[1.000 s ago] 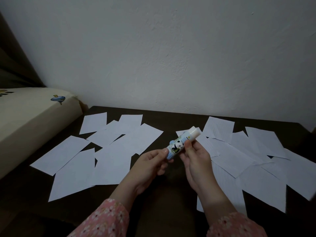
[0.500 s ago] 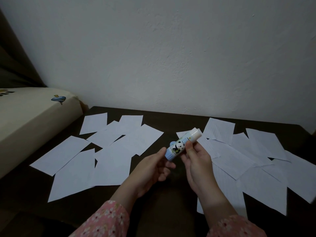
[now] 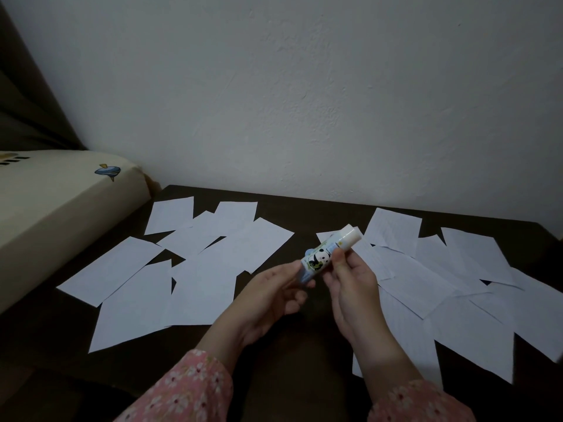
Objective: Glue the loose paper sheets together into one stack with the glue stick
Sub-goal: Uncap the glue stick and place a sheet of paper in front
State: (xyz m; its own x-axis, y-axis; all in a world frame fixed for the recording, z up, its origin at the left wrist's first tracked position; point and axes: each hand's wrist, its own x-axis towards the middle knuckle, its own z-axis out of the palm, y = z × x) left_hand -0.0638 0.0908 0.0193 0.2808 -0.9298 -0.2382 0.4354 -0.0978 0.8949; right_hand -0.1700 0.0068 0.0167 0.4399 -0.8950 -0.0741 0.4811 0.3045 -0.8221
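Loose white paper sheets (image 3: 195, 278) lie scattered over a dark surface (image 3: 304, 376); some run off frame at right. Above them, the left hand (image 3: 274, 295) pinches the base and the right hand (image 3: 350, 281) grips the body of a panda-printed glue stick (image 3: 327, 252), tilted slightly steeper than before.

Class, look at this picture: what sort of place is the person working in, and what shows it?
Probably a bedroom at home: a mattress with a printed sheet beside a dark table against a plain wall.
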